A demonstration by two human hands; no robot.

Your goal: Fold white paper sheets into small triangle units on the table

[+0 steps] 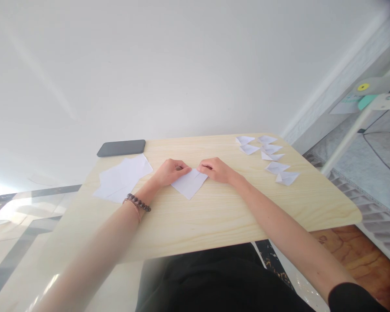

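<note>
A white sheet of paper point(190, 185) lies on the table in front of me, one corner pointing toward me and a crease line showing on it. My left hand point(171, 171) pinches its upper left edge between thumb and fingers. On the upper right edge, my right hand point(216, 169) grips the same paper with closed fingers. Both hands hide parts of its far edge. Dark beads point(138, 202) circle my left wrist. To the left of that hand is a loose pile of white paper sheets point(121, 177), overlapping one another.
Several small folded paper pieces point(277, 167) stand in rough rows at the table's far right. A dark phone point(121, 148) lies at the far left edge. The pale wooden table point(214, 221) meets a white wall behind. A metal frame point(357, 125) stands beyond the right side.
</note>
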